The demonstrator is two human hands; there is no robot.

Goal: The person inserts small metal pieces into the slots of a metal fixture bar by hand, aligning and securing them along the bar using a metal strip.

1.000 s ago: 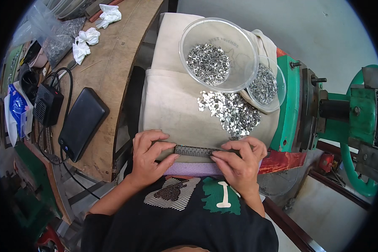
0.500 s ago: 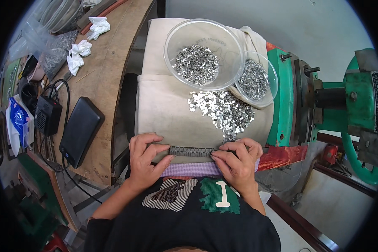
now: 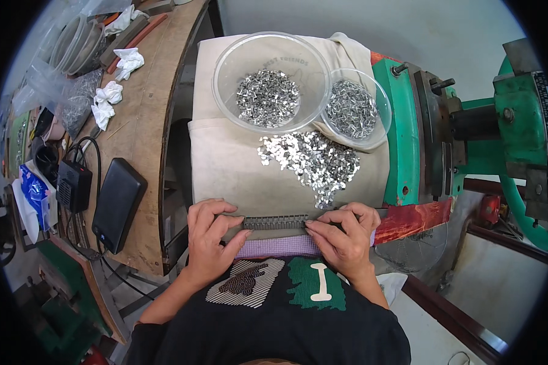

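Observation:
A dark grey slotted metal bar (image 3: 275, 222), with a row of small teeth along it, lies crosswise in front of me near the cloth's front edge. At its left end my left hand (image 3: 214, 234) grips it between thumb and fingertips. My right hand (image 3: 346, 234) pinches the opposite end the same way. Just beyond the bar spreads a loose heap of small shiny metal pieces (image 3: 323, 161). Behind the heap stand a large clear plastic tub (image 3: 225, 112) and a smaller clear bowl (image 3: 380, 109); small metal parts lie in both.
Beige cloth (image 3: 225, 164) covers the work surface. A green machine (image 3: 402, 134) with a dark steel block stands to the right. On the wooden table (image 3: 146, 91) at left are a black power bank (image 3: 120, 204), cables, crumpled tissues (image 3: 108, 94) and plastic bags.
My view has shifted slightly, so the tub and heap appear lower and further left. Both hands stay at the bar's ends, with little visible movement.

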